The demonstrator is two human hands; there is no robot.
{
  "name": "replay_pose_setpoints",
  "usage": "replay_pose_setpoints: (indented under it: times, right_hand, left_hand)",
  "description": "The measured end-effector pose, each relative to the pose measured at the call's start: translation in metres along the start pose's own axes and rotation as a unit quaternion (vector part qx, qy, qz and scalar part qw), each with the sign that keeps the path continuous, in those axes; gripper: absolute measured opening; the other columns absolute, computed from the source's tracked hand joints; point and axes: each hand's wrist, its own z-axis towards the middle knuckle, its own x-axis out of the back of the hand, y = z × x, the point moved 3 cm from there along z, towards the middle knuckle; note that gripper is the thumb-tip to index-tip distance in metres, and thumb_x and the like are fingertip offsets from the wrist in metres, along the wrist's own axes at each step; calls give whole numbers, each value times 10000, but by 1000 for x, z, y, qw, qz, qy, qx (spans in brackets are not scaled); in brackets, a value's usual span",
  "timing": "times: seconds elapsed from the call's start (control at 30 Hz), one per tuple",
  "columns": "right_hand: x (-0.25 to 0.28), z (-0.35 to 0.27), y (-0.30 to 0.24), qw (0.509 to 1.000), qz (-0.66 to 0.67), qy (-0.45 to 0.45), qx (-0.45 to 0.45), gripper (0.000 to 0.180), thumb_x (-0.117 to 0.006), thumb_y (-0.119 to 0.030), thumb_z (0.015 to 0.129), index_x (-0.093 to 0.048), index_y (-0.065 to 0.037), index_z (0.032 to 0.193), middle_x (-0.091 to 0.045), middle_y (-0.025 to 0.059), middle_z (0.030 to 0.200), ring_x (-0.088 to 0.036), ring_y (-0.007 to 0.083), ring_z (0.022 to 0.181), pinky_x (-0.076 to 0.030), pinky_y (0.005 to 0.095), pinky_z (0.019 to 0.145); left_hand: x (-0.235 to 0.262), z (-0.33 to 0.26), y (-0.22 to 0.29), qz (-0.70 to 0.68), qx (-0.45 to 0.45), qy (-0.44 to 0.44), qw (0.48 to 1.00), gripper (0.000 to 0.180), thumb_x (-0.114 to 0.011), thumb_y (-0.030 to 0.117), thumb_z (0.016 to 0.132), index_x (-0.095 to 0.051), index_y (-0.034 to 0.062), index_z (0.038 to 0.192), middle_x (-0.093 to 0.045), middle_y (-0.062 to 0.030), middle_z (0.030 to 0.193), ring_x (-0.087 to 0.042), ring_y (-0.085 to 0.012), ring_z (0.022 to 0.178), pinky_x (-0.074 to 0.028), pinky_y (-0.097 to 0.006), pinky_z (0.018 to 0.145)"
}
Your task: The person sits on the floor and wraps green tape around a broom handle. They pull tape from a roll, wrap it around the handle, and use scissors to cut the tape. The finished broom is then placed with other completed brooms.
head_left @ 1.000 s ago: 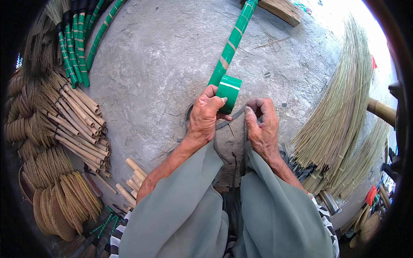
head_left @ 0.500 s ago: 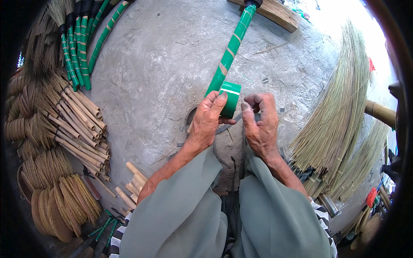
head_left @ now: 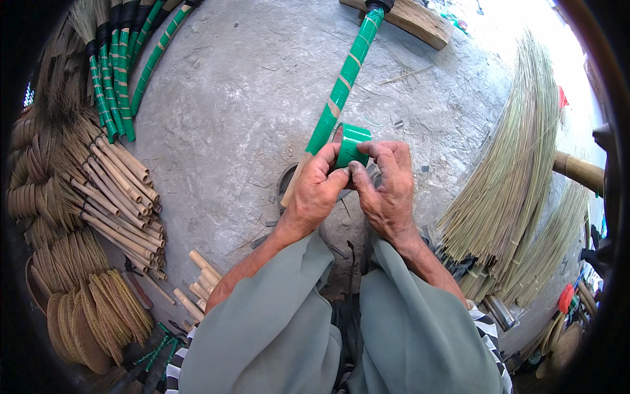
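A roll of green tape (head_left: 353,138) is held between my two hands, its round opening turned left. My left hand (head_left: 316,189) is closed on the roll's lower left side. On its right side, my right hand (head_left: 388,180) pinches the tape with thumb and fingers. A broom handle (head_left: 340,93), spirally wrapped in green with narrow bare bands, slants down from a black collar (head_left: 379,4) at the top. Its lower end is bare, pale wood and passes beside my left hand. Whether my left fingers also touch the handle, I cannot tell.
Wrapped green handles (head_left: 123,79) lean at upper left. Below them lie bundled bare sticks (head_left: 118,190) and coiled woven fibre (head_left: 98,315). Long straw bundles (head_left: 508,177) lie at right, beside a thick bamboo pole (head_left: 577,172). A wooden block (head_left: 413,23) rests at the top.
My right hand has moved left onto the tape roll and now pinches it. The roll has turned, showing its opening, and my left hand has shifted slightly lower on it.
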Motion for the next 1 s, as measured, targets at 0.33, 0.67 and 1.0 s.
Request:
replay_pose_setpoints:
  times: [0.33,0.67,1.0]
  right_hand:
    - [-5,-4,11,993,-95,-2,74,228,-782,-41,864,-696,-57,1074,-626,134,1014,-607,333,939,-462,469,817]
    - [-6,-6,15,983,-160,40,80,214,-742,-71,880,-634,-42,1062,-587,149,994,-581,360,936,-442,496,829]
    - [23,-7,22,996,-21,59,-58,153,-695,13,929,-636,-5,1068,-583,134,967,-604,288,893,-507,420,795]
  left_hand:
    - [-3,-3,2,162,-19,25,986,300,-550,33,1029,-632,-5,1314,-701,-105,1044,-693,-159,964,-608,-342,885]
    - [-7,-6,9,251,-50,31,966,306,-602,65,997,-632,-18,1289,-719,-150,971,-707,-198,920,-575,-394,817]
    - [-2,-3,-3,-85,47,8,995,327,-581,131,1061,-590,3,1361,-720,-119,1204,-736,-185,1080,-665,-401,898]
